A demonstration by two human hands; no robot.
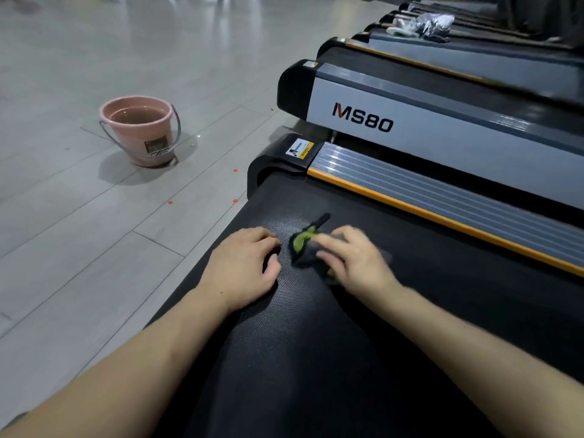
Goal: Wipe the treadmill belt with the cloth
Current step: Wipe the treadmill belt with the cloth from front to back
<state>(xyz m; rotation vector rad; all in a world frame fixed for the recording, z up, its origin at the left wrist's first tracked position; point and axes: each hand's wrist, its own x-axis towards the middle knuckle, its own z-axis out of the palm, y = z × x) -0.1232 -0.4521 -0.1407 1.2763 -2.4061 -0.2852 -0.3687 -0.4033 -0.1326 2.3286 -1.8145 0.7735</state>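
The black textured treadmill belt runs from the bottom of the view up to its rear end. A bunched grey and green cloth lies on the belt near that end. My right hand lies on top of the cloth with its fingers curled over it; the hand is blurred. Beside the cloth, to its left, my left hand rests on the belt, fingers bent and holding nothing. Part of the cloth is hidden under my right hand.
A grey side rail with an orange strip borders the belt on the right. Further treadmills, the nearest marked MS80, stand in a row beyond. A pink bucket of water stands on the grey floor to the left.
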